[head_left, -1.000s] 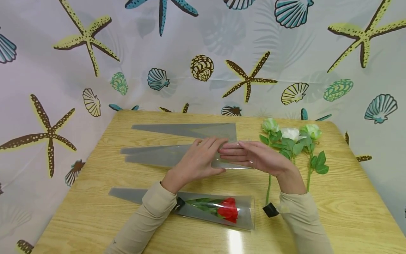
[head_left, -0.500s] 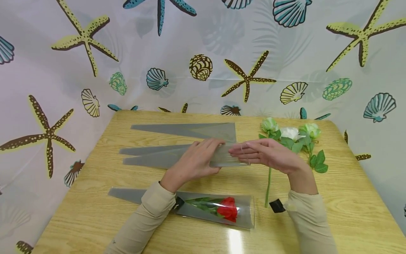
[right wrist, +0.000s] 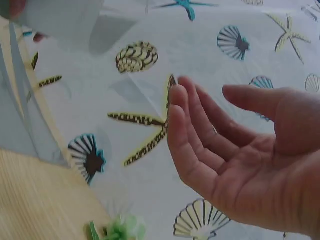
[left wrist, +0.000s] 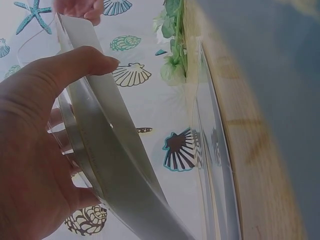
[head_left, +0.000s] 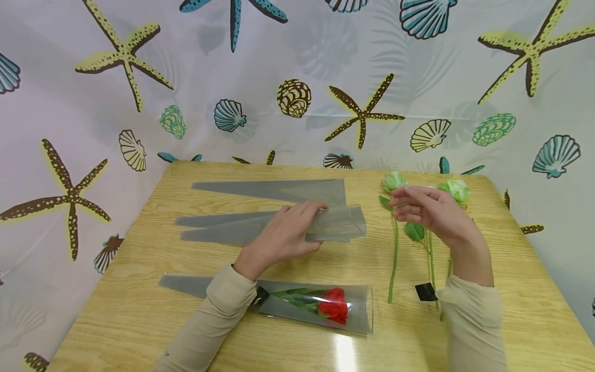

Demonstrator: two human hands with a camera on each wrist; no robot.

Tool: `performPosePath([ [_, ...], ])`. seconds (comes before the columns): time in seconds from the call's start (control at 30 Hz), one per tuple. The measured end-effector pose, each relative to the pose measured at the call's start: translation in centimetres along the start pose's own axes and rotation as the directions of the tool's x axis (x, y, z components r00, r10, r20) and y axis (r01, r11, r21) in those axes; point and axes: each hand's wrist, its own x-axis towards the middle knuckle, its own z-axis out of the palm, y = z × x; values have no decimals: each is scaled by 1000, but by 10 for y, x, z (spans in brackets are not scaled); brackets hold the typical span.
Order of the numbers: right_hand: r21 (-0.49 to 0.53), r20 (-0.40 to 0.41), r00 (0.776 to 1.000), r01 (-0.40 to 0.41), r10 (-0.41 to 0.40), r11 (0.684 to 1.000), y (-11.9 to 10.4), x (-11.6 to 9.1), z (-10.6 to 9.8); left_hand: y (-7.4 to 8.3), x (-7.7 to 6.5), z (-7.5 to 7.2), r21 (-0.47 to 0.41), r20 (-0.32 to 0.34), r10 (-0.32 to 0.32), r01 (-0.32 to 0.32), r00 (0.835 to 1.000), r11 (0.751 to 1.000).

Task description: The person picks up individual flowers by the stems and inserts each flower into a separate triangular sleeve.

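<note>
Across the table (head_left: 520,289) I count at least three sleeves: a back sleeve (head_left: 288,189) at eleven o'clock, a held sleeve (head_left: 337,223) near twelve, perhaps overlapping another, and a filled sleeve (head_left: 297,314) at six. Three loose flowers (head_left: 415,231) at two lie unsleeved. The left hand (head_left: 285,230) pinches the held sleeve; the right hand (head_left: 439,214), by the flowers, is empty, fingers bent. One red flower (head_left: 333,306) is sleeved.
</note>
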Motion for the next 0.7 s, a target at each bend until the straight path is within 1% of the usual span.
performPosePath([
  [0.07, -45, -119, 991, -62, 56, 997, 6, 0, -7, 0, 0, -1, 1, 3, -1, 1, 1000, 1000],
  [0.13, -107, -217, 970, -134, 109, 985, 13, 2, -13, 1, 0, -1, 3, 8, -3, 3, 1000, 1000],
  [0.2, -185, -292, 946, -201, 142, 962, 23, 5, -17, 1, 0, -2, 3, 14, -6, 5, 1000, 1000],
  [0.33, -308, -360, 920, -276, 157, 911, 41, 16, -20, 1, -1, -3, 0, 22, -12, 12, 1000, 1000],
  [0.4, -347, -383, 910, -303, 161, 888, 47, 20, -20, 1, -2, -3, 2, 19, -12, 12, 1000, 1000],
  [0.5, -380, -426, 887, -352, 176, 855, 53, 24, -19, 0, -2, -3, 7, 11, -11, 11, 1000, 1000],
  [0.63, -391, -480, 853, -417, 205, 820, 56, 27, -18, 0, -2, -4, 13, 8, -7, 7, 1000, 1000],
  [0.7, -401, -496, 842, -439, 212, 804, 56, 29, -18, 0, -1, -4, 12, 12, -6, 6, 1000, 1000],
])
